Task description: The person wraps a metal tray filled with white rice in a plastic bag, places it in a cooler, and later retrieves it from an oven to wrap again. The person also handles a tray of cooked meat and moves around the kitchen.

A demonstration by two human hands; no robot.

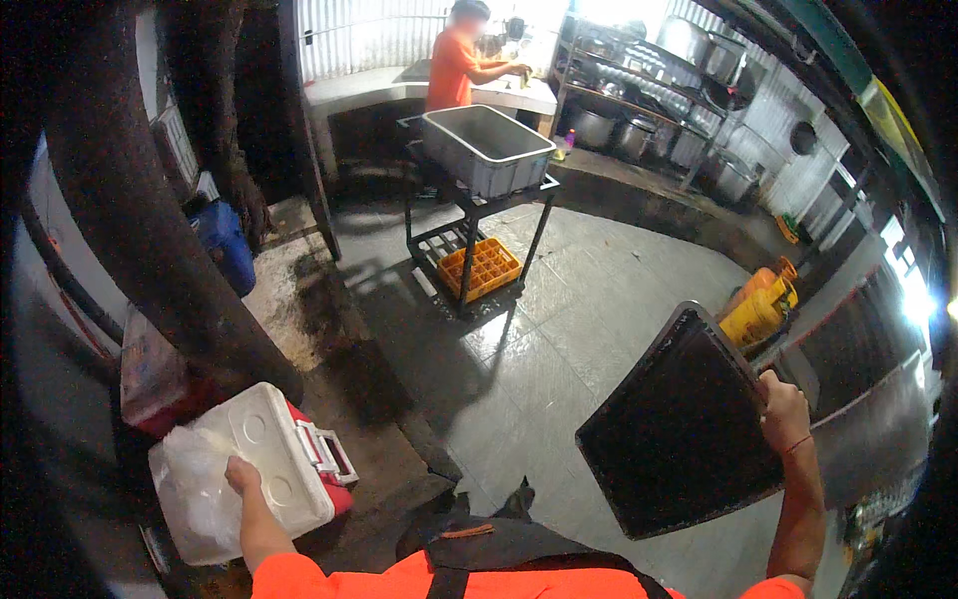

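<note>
At the lower left, my left hand (243, 476) is closed on a clear plastic bag (196, 479), above the white lid of a red cooler box (299, 487); what the bag holds cannot be told. My right hand (783, 412), at the right, grips the rim of a large dark rectangular tray (681, 427), which hangs tilted over the tiled floor. Ahead stands a black metal cart (471, 206) bearing a grey plastic tub (486, 153). An orange bottle crate (480, 268) rests on the cart's lower shelf.
Beyond the cart, a person in an orange shirt (451, 67) stands at a counter (367, 84). Pots fill a metal rack (636, 67) at the back right. A yellow gas cylinder (756, 311) is behind the tray. A tree trunk (172, 247) and a blue container (228, 247) are on the left.
</note>
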